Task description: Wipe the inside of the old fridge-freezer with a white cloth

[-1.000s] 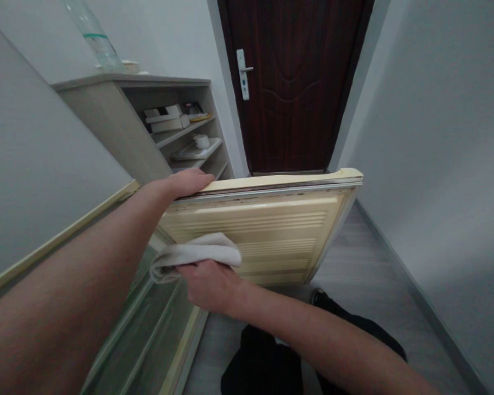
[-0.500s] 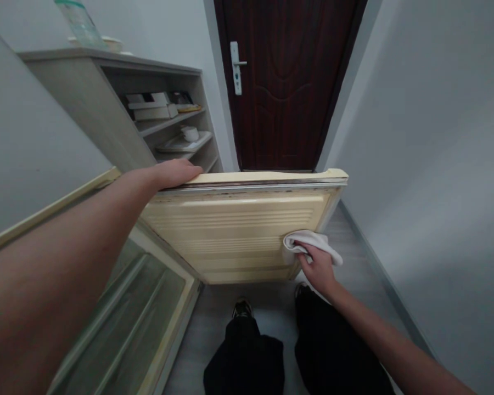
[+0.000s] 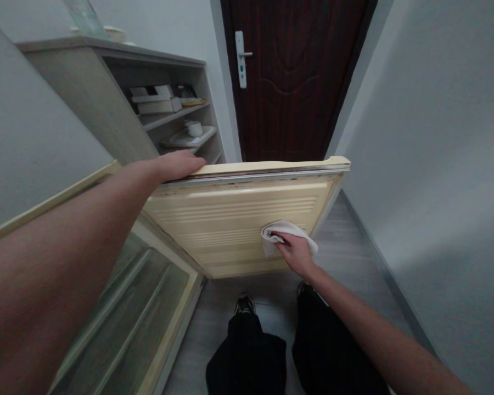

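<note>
A cream refrigerator door (image 3: pixel 230 206) stands swung out in front of me, its ribbed inner panel facing me and dark stains along its top seal. Over its top edge, near the hinge side, lies my left hand (image 3: pixel 180 164), gripping the edge with the fingertips hidden behind it. My right hand (image 3: pixel 296 253) is closed on a folded white cloth (image 3: pixel 286 227), which rests against the lower right part of the panel. To the left, the open refrigerator cabinet (image 3: pixel 181 307) shows shelf ridges inside, partly covered by my left forearm.
A grey shelf unit (image 3: pixel 119 109) with boxes (image 3: pixel 156 101) and a white cup (image 3: pixel 195 129) stands behind on the left. Beyond the panel is a dark red room door (image 3: pixel 288 82). A wall (image 3: pixel 444 137) runs along the right. My feet are on the grey floor below.
My right hand has slid the cloth leftward and slightly up across the panel. The left hand keeps its place on the top edge. The whole view has shifted slightly.
</note>
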### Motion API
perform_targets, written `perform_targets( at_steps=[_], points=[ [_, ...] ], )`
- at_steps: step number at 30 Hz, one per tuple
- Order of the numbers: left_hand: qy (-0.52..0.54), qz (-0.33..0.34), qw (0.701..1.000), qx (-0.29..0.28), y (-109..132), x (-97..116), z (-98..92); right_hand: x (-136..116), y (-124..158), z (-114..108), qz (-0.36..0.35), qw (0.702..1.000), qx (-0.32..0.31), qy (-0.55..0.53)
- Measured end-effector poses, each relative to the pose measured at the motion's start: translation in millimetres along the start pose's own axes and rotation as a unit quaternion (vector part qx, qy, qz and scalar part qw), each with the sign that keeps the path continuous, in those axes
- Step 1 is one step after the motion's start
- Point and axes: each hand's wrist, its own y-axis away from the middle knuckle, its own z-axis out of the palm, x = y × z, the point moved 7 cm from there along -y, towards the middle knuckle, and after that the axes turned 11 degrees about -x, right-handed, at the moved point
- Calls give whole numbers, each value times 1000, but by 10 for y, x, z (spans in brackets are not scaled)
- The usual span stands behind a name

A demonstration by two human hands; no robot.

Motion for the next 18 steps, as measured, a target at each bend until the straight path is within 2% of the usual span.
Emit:
perform_targets(
  at_steps=[7,14,18],
  points=[
    [-2,-24,1000,7,-13,4,-27,-180,-389,489,-9,997,-25,-67],
    [-17,-21,1000,6,-4,-2,-17,-716,-763,1187,-53,983,-105,-139],
    [-13,-23,1000,10,7,6,-26,-965,-926,1569,-72,975,-129,-163]
  ],
)
